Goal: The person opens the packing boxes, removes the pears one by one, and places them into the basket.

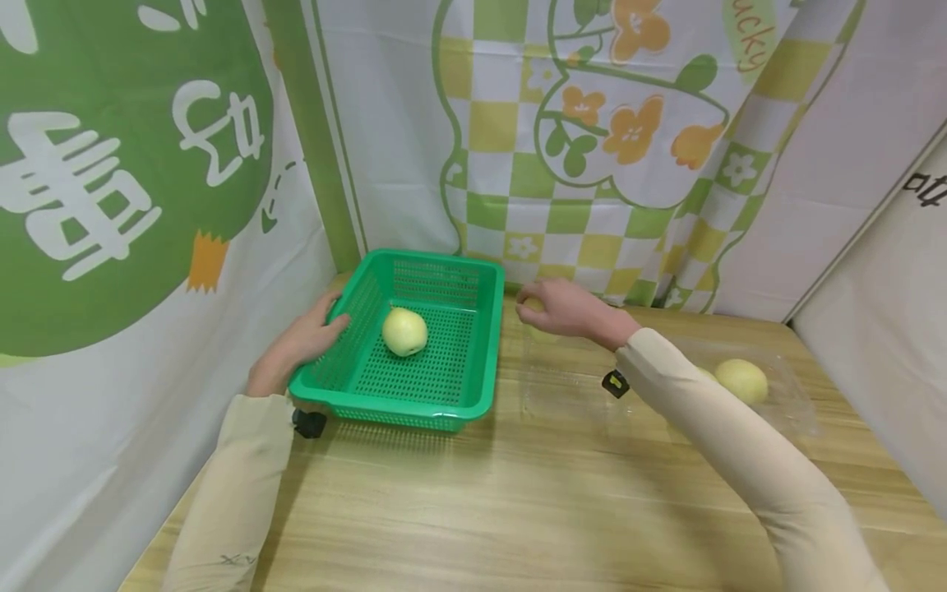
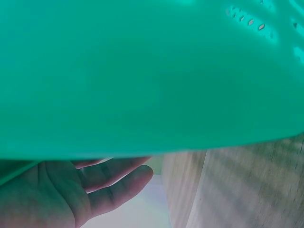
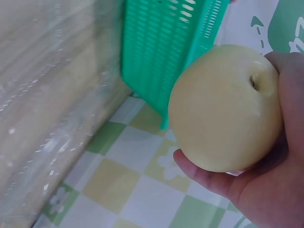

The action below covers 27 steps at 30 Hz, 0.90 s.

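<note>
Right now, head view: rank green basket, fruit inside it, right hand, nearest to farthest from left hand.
1. Green basket: left side touching left hand.
2. Fruit: inside basket.
3. Right hand: past basket's right side.

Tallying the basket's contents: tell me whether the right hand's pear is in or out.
Out: in the head view, the right hand holds that pear to the right of the green basket.

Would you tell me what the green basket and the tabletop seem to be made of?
The green basket looks like smooth, slightly glossy molded plastic, given its perforated walls and rim highlights. The tabletop shows wood grain and a soft sheen, suggesting wood or wood-look laminate.
</note>
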Each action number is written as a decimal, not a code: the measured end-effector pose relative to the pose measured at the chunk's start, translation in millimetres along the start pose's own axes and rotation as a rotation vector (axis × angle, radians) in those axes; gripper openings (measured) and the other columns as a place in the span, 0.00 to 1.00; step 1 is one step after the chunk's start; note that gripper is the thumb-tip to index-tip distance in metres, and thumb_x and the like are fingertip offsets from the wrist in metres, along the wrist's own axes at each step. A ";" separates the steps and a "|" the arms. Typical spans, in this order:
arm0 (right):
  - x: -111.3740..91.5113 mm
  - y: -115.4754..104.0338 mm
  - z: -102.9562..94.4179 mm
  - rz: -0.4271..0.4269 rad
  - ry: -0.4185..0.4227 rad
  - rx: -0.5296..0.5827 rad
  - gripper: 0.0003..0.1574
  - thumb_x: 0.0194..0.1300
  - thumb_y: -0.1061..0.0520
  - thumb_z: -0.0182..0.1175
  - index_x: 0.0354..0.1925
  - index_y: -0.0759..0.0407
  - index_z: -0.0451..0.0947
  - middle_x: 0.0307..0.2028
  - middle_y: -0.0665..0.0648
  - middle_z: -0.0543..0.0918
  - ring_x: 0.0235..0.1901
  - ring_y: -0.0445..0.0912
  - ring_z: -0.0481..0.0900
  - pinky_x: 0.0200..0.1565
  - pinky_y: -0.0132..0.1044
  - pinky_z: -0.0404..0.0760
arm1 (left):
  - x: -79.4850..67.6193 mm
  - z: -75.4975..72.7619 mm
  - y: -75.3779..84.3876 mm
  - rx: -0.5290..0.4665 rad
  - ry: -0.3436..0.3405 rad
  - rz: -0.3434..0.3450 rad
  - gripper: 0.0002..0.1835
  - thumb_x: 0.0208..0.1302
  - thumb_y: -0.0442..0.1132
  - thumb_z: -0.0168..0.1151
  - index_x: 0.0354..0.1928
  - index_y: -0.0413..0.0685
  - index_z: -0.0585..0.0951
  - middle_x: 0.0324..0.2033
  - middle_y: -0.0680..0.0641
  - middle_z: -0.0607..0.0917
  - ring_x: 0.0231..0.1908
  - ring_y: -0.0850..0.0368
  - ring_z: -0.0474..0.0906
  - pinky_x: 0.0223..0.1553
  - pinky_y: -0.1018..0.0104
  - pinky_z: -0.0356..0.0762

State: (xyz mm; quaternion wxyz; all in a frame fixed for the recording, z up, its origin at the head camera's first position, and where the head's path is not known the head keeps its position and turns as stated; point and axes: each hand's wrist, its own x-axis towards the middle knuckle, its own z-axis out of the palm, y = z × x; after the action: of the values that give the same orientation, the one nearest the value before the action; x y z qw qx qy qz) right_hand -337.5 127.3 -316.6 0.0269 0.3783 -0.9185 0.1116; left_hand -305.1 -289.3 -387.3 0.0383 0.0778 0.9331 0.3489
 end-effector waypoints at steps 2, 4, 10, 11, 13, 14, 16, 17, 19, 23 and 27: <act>6.5 -3.9 -3.7 0.004 -0.008 0.015 0.21 0.72 0.49 0.49 0.50 0.59 0.82 0.47 0.57 0.86 0.46 0.52 0.84 0.50 0.46 0.81 | 0.2 -0.2 0.6 0.004 -0.001 0.001 0.35 0.78 0.51 0.37 0.79 0.50 0.42 0.73 0.30 0.57 0.65 0.30 0.65 0.59 0.37 0.68; 12.3 -8.0 -6.2 -0.006 -0.005 0.022 0.21 0.71 0.50 0.51 0.50 0.60 0.83 0.47 0.58 0.86 0.46 0.52 0.84 0.51 0.46 0.81 | -0.3 -0.2 1.0 0.012 -0.004 -0.006 0.35 0.78 0.52 0.37 0.79 0.51 0.41 0.73 0.30 0.57 0.64 0.30 0.66 0.58 0.37 0.69; 30.1 -20.4 -11.7 -0.017 -0.005 0.008 0.21 0.71 0.49 0.50 0.50 0.59 0.82 0.49 0.58 0.86 0.49 0.52 0.83 0.54 0.46 0.80 | -1.0 0.2 1.5 0.007 -0.010 -0.027 0.36 0.77 0.53 0.36 0.79 0.52 0.40 0.73 0.31 0.57 0.63 0.31 0.66 0.57 0.39 0.71; 33.0 -22.4 -12.3 -0.016 -0.009 0.013 0.22 0.71 0.49 0.50 0.51 0.59 0.82 0.49 0.58 0.86 0.49 0.52 0.83 0.54 0.46 0.80 | -1.0 0.2 1.7 0.002 -0.010 -0.027 0.35 0.77 0.53 0.36 0.79 0.53 0.40 0.73 0.31 0.56 0.63 0.31 0.66 0.56 0.39 0.71; 37.9 -26.3 -12.3 -0.010 -0.020 0.027 0.21 0.71 0.48 0.50 0.51 0.59 0.82 0.49 0.57 0.86 0.49 0.51 0.83 0.55 0.45 0.80 | -1.0 0.3 1.3 -0.002 -0.011 -0.027 0.35 0.77 0.53 0.36 0.79 0.53 0.40 0.73 0.31 0.56 0.63 0.32 0.67 0.56 0.40 0.71; 40.2 -28.4 -11.9 -0.012 -0.027 0.031 0.21 0.71 0.48 0.50 0.51 0.58 0.82 0.49 0.57 0.86 0.49 0.51 0.83 0.55 0.45 0.80 | -1.2 0.4 0.9 -0.001 -0.011 -0.030 0.36 0.77 0.54 0.36 0.79 0.53 0.40 0.74 0.31 0.56 0.62 0.32 0.67 0.55 0.40 0.72; 44.6 -32.1 -10.5 -0.017 -0.038 0.037 0.21 0.71 0.48 0.50 0.51 0.58 0.82 0.49 0.57 0.86 0.49 0.51 0.84 0.54 0.45 0.80 | -1.2 0.5 0.0 -0.001 -0.012 -0.031 0.36 0.77 0.53 0.36 0.79 0.53 0.40 0.74 0.31 0.56 0.62 0.32 0.67 0.55 0.41 0.72; 46.7 -33.4 -9.5 -0.020 -0.042 0.040 0.22 0.71 0.48 0.50 0.51 0.58 0.82 0.49 0.57 0.86 0.49 0.51 0.84 0.54 0.45 0.80 | -1.0 0.6 -0.4 -0.004 -0.015 -0.032 0.35 0.77 0.53 0.36 0.79 0.53 0.40 0.74 0.32 0.56 0.62 0.32 0.68 0.54 0.41 0.73; 51.2 -35.5 -7.2 -0.028 -0.044 0.040 0.22 0.71 0.48 0.49 0.51 0.58 0.82 0.49 0.56 0.86 0.48 0.50 0.84 0.54 0.44 0.80 | -0.1 0.7 -0.7 -0.002 -0.013 -0.027 0.35 0.77 0.53 0.37 0.79 0.53 0.40 0.73 0.31 0.57 0.62 0.33 0.68 0.54 0.42 0.73; 60.9 -39.3 -3.7 -0.028 -0.046 0.041 0.22 0.72 0.48 0.49 0.51 0.57 0.82 0.48 0.56 0.86 0.43 0.47 0.84 0.49 0.41 0.81 | 2.6 0.6 -0.4 -0.002 -0.004 -0.009 0.35 0.77 0.52 0.37 0.79 0.51 0.42 0.73 0.31 0.58 0.61 0.33 0.69 0.55 0.42 0.72; 72.5 -46.2 -3.2 -0.020 -0.054 0.064 0.22 0.72 0.48 0.47 0.52 0.56 0.82 0.45 0.53 0.86 0.35 0.43 0.81 0.45 0.39 0.81 | 3.3 0.0 -0.5 0.003 0.003 0.000 0.35 0.77 0.51 0.37 0.79 0.49 0.42 0.72 0.31 0.59 0.61 0.33 0.69 0.56 0.40 0.71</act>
State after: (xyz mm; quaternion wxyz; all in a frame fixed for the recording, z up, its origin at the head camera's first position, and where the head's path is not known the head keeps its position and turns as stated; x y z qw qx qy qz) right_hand -356.9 46.2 -295.2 -0.0089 0.3910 -0.9110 0.1305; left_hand -308.4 -289.2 -387.7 0.0367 0.0771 0.9337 0.3478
